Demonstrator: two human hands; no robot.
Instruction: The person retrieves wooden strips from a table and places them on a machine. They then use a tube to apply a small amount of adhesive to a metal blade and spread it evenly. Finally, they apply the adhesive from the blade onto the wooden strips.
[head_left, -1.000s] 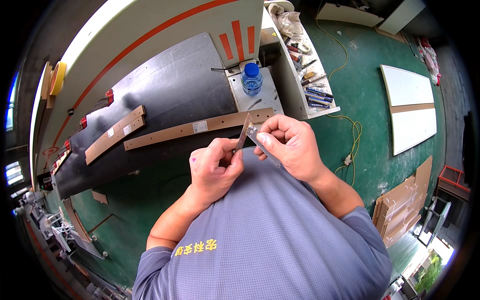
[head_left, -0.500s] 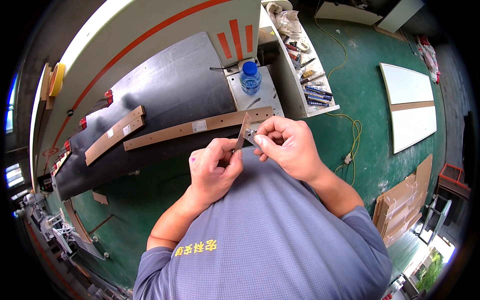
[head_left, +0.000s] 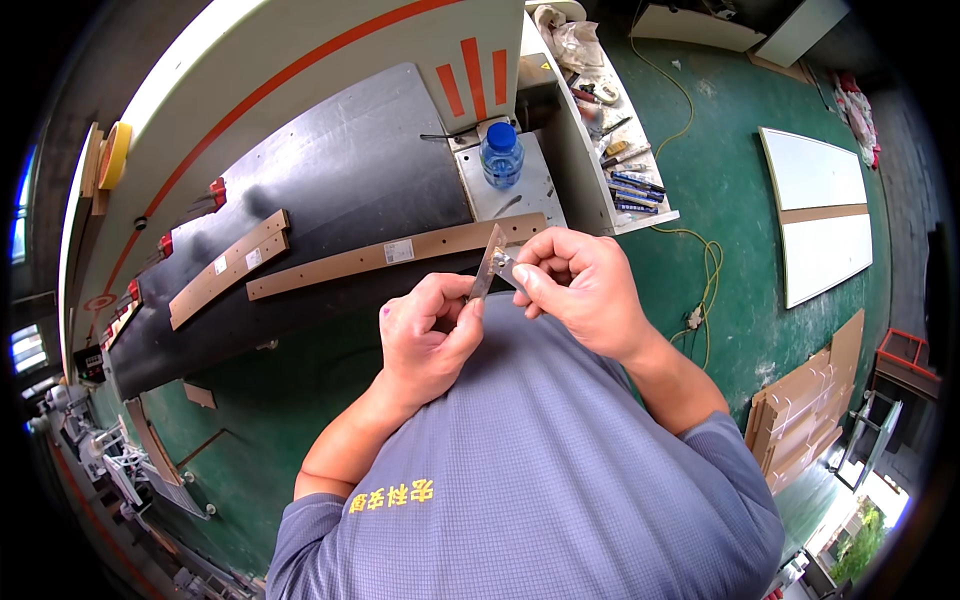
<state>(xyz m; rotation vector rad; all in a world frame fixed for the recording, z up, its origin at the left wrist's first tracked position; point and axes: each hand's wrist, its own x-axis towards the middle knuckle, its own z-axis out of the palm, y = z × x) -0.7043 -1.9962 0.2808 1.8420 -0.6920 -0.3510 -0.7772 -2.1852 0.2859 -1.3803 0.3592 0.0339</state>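
Observation:
In front of my chest, my left hand [head_left: 432,328] is closed, pinching the lower end of a narrow flat metal strip [head_left: 489,264] that stands up at a tilt. The thumb and fingers of my right hand [head_left: 585,292] pinch a small grey metal plate [head_left: 511,270], which has a hole near its end. The two pieces meet at an angle; whether they are joined I cannot tell. Just beyond my hands a long brown board strip [head_left: 340,268] with holes and a white label lies on the black machine table [head_left: 350,150].
Two shorter brown strips [head_left: 230,270] lie further left. A blue-capped bottle [head_left: 502,160] stands on the metal plate beyond my hands. An open drawer [head_left: 625,150] holds several tools. A yellow cord [head_left: 712,290], white panels [head_left: 815,190] and stacked brown boards [head_left: 800,410] are at the right.
The small plate in my right hand has turned slightly, showing more of its face and its hole. My left hand and its strip have hardly moved.

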